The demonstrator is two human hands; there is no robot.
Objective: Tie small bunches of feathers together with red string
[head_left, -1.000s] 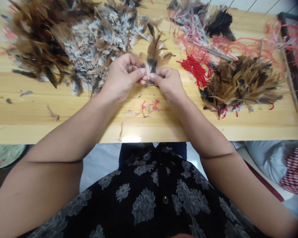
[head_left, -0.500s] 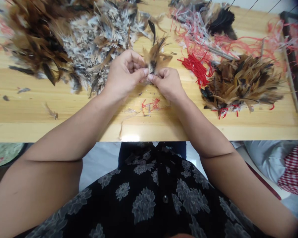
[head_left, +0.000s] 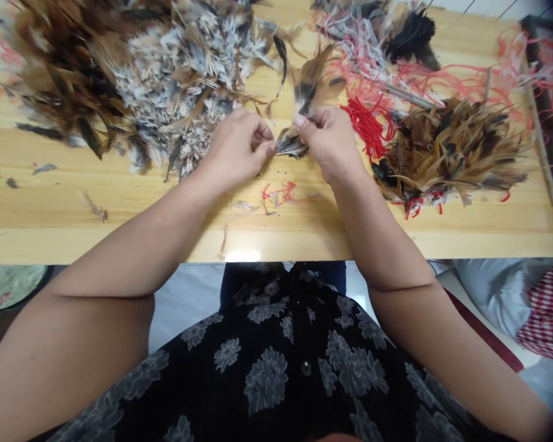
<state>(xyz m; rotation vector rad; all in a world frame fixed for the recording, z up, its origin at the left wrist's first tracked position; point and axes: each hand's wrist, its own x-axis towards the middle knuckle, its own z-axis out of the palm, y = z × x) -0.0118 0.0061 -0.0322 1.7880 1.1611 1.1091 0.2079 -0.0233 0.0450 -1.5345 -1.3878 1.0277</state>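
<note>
My right hand [head_left: 332, 141] is closed on a small bunch of brown and black feathers [head_left: 309, 83] that fans upward from its fingertips. My left hand [head_left: 239, 147] pinches the dark lower ends of a feather tuft [head_left: 291, 146] lying between the two hands, just above the wooden table [head_left: 120, 209]. Both hands sit near the table's middle, a short gap between them. Short red thread scraps [head_left: 279, 195] lie on the wood just below the hands.
A big heap of brown, grey and white feathers [head_left: 133, 73] fills the far left. A sorted pile of brown feathers [head_left: 451, 150] lies at the right beside a bundle of red threads [head_left: 366, 126]. Tangled red and white strings [head_left: 373, 49] and a dark frame [head_left: 546, 123] lie at the far right.
My hands have drawn apart: the right hand moved right and away, lifting the feather bunch, while the left hand slid slightly lower and kept a tuft pinched.
</note>
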